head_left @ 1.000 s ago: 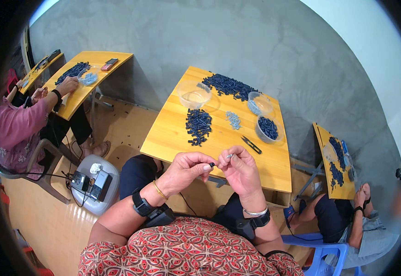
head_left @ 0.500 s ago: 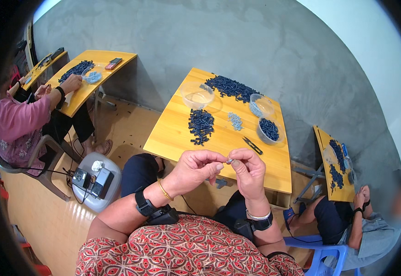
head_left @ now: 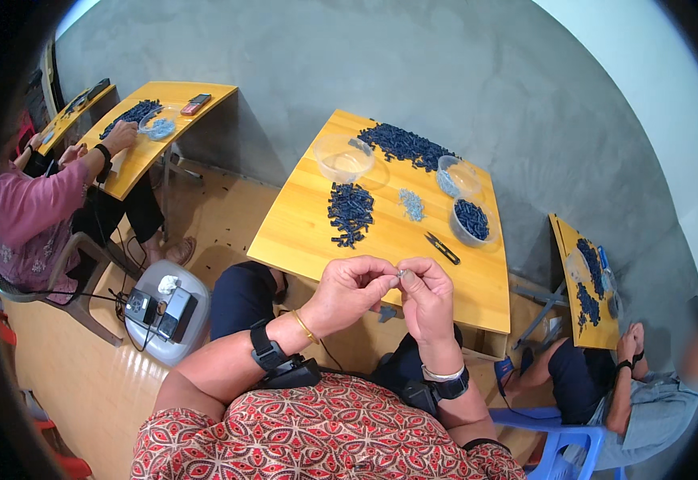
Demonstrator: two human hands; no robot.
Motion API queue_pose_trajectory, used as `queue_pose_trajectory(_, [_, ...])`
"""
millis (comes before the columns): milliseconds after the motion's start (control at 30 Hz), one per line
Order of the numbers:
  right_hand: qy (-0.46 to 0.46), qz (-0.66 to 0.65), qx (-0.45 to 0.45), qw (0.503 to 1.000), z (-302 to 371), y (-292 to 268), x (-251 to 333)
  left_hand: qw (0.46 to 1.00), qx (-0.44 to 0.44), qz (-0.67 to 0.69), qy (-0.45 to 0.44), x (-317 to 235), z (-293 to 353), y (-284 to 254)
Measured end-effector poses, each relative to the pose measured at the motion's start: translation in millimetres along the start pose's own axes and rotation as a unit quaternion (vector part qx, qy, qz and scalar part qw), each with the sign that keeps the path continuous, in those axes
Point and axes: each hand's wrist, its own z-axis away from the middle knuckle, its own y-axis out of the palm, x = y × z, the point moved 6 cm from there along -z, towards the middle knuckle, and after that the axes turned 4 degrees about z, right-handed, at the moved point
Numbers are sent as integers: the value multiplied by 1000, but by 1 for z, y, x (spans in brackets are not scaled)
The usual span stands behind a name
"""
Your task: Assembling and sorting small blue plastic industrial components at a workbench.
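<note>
"Two hands are working up close: what are the left hand (head_left: 355, 294) and the right hand (head_left: 429, 302) doing?"

"Right thumb and forefinger are pinching a small silvery piece (head_left: 402, 274), which is showing in front of the table (head_left: 293, 236), near its close edge."

"And the left?"

"Its thumb and forefinger are bending in just beside that piece; their tips are hiding whatever may be between them, so nobody can tell whether they are gripping anything."

"What is lying farther in?"

"Dark pieces are forming a near pile (head_left: 351, 214) and a far pile (head_left: 407, 146). Rightward, a small grey heap (head_left: 411, 205) is lying beyond the black snips (head_left: 443, 249), and a clear bowl (head_left: 469, 238) is holding more dark pieces."
</note>
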Motion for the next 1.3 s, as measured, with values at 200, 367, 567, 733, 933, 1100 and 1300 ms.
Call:
queue_pose_trajectory(200, [46, -113, -52, 991, -14, -36, -20, 996, -17, -63, -52, 42, -26, -9])
queue_pose_trajectory(367, [140, -58, -145, 978, -11, -102, -83, 969, -59, -180, -161, 100, -67, -28])
queue_pose_trajectory(567, [148, -36, -174, 973, -4, -128, -110, 980, -121, -92, -127, 119, -100, -47])
queue_pose_trajectory(733, [124, -7, -161, 979, -5, -128, -109, 978, -155, -1, -141, 113, -76, -62])
queue_pose_trajectory(933, [108, 38, -164, 980, -6, -129, -106, 979, -27, 138, -147, 78, -38, -54])
queue_pose_trajectory(1100, [144, -17, -169, 975, -2, -120, -100, 977, 57, 167, -118, 42, -18, -30])
queue_pose_trajectory(1300, [75, 1, -69, 995, 2, -44, -31, 975, 131, 162, -81, 23, -1, -19])
